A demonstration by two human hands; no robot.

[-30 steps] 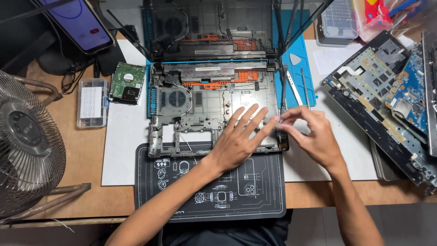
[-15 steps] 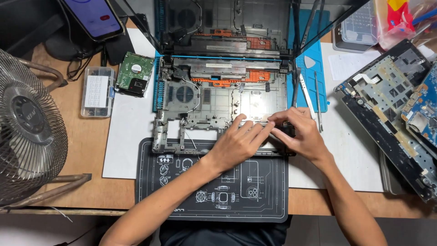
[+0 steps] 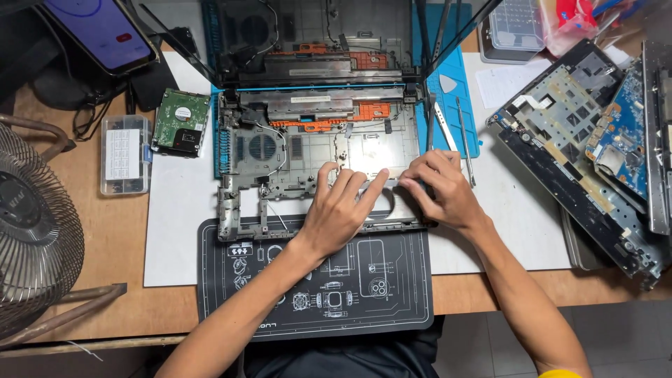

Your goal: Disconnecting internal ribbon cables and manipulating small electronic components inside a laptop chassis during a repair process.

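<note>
An opened laptop base (image 3: pixel 280 150), grey with an orange strip and a round fan, lies in the middle of the desk with its screen lid standing behind. My left hand (image 3: pixel 341 210) lies flat on the base's front right part, fingers apart and pointing up-right. Just to its right, my right hand (image 3: pixel 442 187) is curled, fingertips pinching a small dark part (image 3: pixel 418 186) at the base's right front corner. The index fingertips of both hands nearly meet. What lies under the palms is hidden.
A black work mat (image 3: pixel 350 287) lies before the base and a blue mat (image 3: pixel 462 119) with thin metal tools sits to its right. A hard drive (image 3: pixel 180 122), a clear screw box (image 3: pixel 124 154), a phone (image 3: pixel 105 31), a fan (image 3: pixel 28 224) and stacked laptop boards (image 3: pixel 595 147) surround the work.
My left hand has slid right across the base, its fingers closing toward the right hand. The right hand has drawn in to the base's right front corner. The view has shifted slightly.
</note>
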